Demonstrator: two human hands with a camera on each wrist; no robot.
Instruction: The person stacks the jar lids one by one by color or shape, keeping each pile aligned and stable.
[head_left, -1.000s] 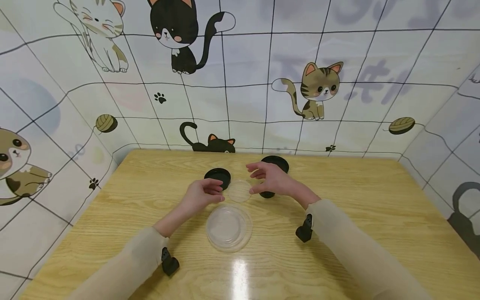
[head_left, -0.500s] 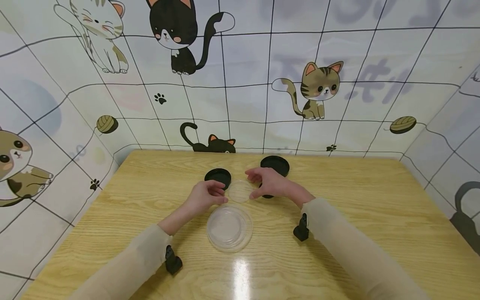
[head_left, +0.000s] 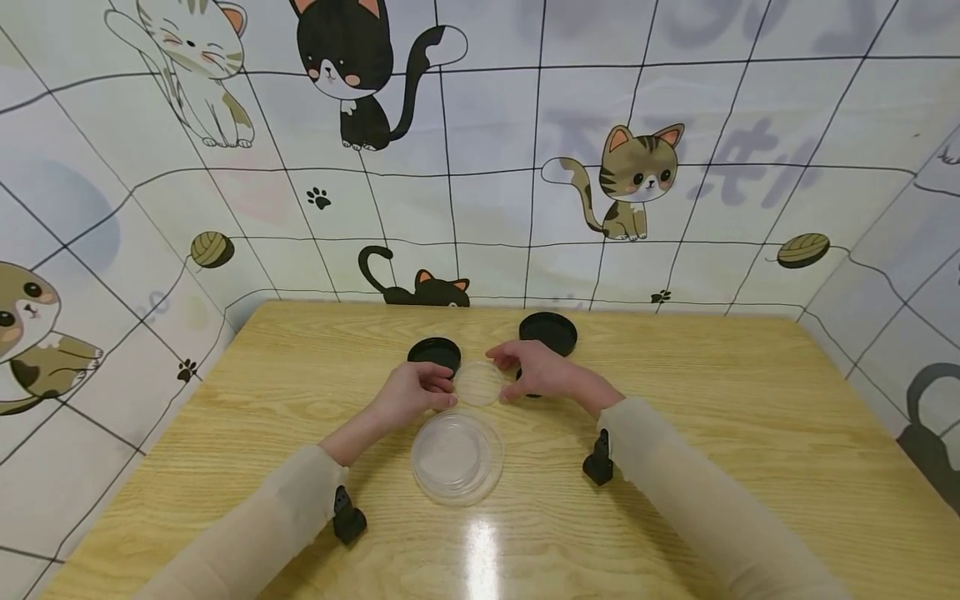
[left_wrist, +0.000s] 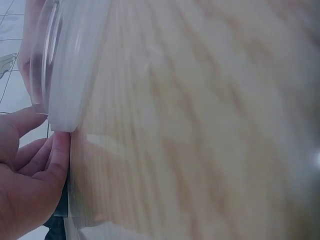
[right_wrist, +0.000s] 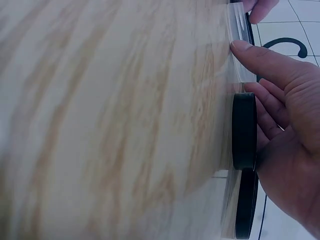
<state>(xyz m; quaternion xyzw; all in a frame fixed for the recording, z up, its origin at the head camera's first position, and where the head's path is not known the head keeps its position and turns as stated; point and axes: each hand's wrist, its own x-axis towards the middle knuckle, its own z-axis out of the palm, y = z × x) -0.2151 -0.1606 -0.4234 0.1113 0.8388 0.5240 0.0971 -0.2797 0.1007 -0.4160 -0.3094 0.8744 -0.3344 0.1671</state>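
Observation:
A small clear round container lies on the table between the two hands in the head view. My right hand curves round its right side, index finger at the far edge and thumb at the near edge. The right wrist view shows the thumb on the side of this clear container. My left hand is at its left edge with thumb and fingers apart. Closer to me stands a larger clear round container, whose side hides part of the left hand's surroundings in the left wrist view.
A black round dish lies beyond the left fingers. Another black dish is behind the right hand, and a smaller black one sits just under it, partly hidden. A cat-print cloth backs the wooden table.
The right hand has come down and a little left to the small clear container. The left hand has shifted slightly right toward it. The containers and dishes stay in place.

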